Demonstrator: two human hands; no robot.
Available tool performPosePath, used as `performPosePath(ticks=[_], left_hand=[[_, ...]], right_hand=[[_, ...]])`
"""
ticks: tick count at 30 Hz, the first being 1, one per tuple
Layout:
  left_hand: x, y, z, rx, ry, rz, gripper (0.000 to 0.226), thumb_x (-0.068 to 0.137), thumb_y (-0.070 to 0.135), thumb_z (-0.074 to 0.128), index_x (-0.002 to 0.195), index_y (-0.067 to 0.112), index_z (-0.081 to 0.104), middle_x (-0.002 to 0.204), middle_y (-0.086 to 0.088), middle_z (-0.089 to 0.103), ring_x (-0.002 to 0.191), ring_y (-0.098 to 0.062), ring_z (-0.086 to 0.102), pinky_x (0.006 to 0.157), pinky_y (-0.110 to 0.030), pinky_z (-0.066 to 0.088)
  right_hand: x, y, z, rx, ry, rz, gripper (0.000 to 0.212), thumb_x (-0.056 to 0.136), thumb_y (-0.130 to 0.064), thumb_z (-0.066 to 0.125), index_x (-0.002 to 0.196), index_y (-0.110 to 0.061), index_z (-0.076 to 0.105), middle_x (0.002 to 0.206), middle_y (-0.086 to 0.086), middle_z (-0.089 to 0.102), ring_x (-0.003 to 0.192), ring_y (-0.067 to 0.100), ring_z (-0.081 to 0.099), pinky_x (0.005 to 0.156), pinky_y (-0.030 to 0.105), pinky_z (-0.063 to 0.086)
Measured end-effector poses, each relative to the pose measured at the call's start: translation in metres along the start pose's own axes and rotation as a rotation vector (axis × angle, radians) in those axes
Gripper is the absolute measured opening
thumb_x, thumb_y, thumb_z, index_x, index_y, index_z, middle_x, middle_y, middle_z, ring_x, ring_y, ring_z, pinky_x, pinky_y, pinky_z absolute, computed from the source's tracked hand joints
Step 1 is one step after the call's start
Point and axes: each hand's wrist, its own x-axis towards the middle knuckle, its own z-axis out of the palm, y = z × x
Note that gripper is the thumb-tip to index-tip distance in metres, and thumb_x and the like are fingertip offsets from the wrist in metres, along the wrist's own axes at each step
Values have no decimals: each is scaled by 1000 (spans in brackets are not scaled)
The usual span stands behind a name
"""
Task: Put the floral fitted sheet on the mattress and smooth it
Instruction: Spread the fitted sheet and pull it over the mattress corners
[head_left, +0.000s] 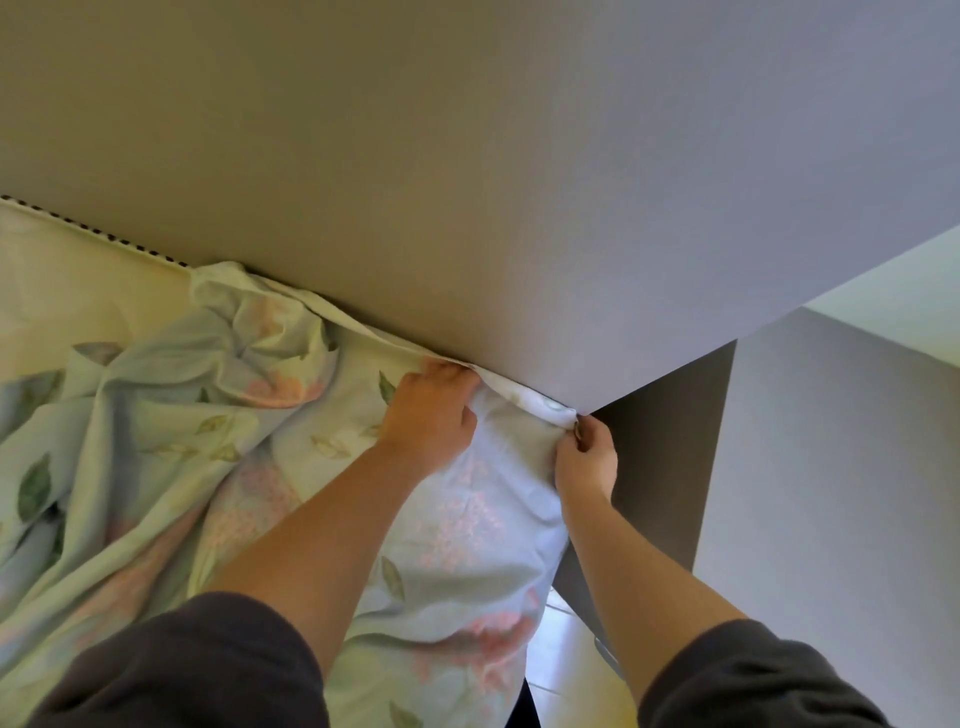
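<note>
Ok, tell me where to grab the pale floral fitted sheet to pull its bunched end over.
Take the raised crumpled fold of the floral fitted sheet beside the grey panel, reaching from above on the bare cream mattress side: it stands loose there, unlike the stretched corner.

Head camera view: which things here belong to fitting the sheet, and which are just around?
In the job: floral fitted sheet, mattress, left hand, right hand.
Just around: grey panel behind the bed, wall, tiled floor.
</note>
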Motion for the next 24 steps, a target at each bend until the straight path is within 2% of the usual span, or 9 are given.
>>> performPosePath(ticks=[2, 4, 6, 8, 10, 14, 17, 21, 24], left_hand=[[-2, -3, 7, 288, -40, 152, 34, 85, 25, 45, 118, 19, 51, 120, -1, 53, 115, -25, 46, 91, -37, 35], [-2, -2, 14, 412, -81, 165, 42, 85, 32, 43, 125, 19, 47, 126, -4, 48, 118, -28, 42, 89, -40, 33], [-2, 3, 17, 436, -80, 136, 43, 84, 35, 41, 124, 20, 49, 124, -4, 46, 114, -28, 41, 86, -41, 31], [-1, 7, 19, 440, -48, 143, 44, 84, 36, 42, 126, 22, 48, 122, -3, 46, 110, -27, 41, 87, -41, 30], [-1, 6, 22, 458, -41, 156, 49, 85, 36, 42, 133, 24, 42, 126, -3, 43, 114, -28, 40, 93, -42, 29], [2, 9, 26, 462, -58, 104, 51, 87, 35, 45, 136, 24, 38, 128, -6, 42, 117, -29, 37, 99, -45, 26], [1, 16, 29, 462, -10, 116, 49, 86, 26, 45, 134, 17, 40, 127, -7, 41, 118, -29, 37, 104, -48, 24], [-18, 5, 38, 458, -10, 131, 56, 88, 30, 48, 140, 15, 35, 142, -8, 33, 135, -31, 26, 113, -54, 11], [-28, -3, 37, 453, -16, 157, 36, 88, 19, 50, 124, 17, 51, 140, -7, 40, 132, -29, 34, 106, -48, 25]], right_hand=[[8, 5, -3, -62, -66, -71, 22, 95, -16, 50, 112, -26, 60, 100, -10, 64, 88, 9, 61, 73, 22, 48], [15, 5, -5, -94, -53, -90, 23, 96, -19, 51, 116, -20, 62, 110, -5, 63, 98, 16, 59, 85, 27, 47], [18, 6, -8, -94, -46, -125, 20, 96, -19, 49, 110, -19, 64, 101, -5, 62, 90, 11, 58, 77, 22, 44], [16, 8, -9, -54, -17, -156, 19, 92, -16, 45, 89, -15, 63, 74, -6, 58, 63, 0, 52, 55, 14, 41], [13, 11, -10, 4, 8, -134, 19, 86, -14, 42, 71, -10, 53, 52, -9, 43, 42, 1, 38, 41, 14, 34], [13, 7, -12, 181, 13, -60, 19, 82, -10, 45, 64, -12, 43, 57, 1, 35, 55, 15, 31, 51, 27, 28], [15, 3, -14, 319, 29, 4, 25, 84, -10, 46, 60, -17, 45, 54, 2, 41, 49, 15, 36, 48, 24, 32], [15, 8, -20, 179, 53, -89, 16, 88, -16, 50, 72, -18, 50, 54, -8, 44, 46, 5, 41, 46, 17, 39], [18, 16, -25, 31, 53, -176, 5, 89, -17, 53, 85, -15, 55, 66, -3, 50, 59, 8, 45, 55, 20, 40]])
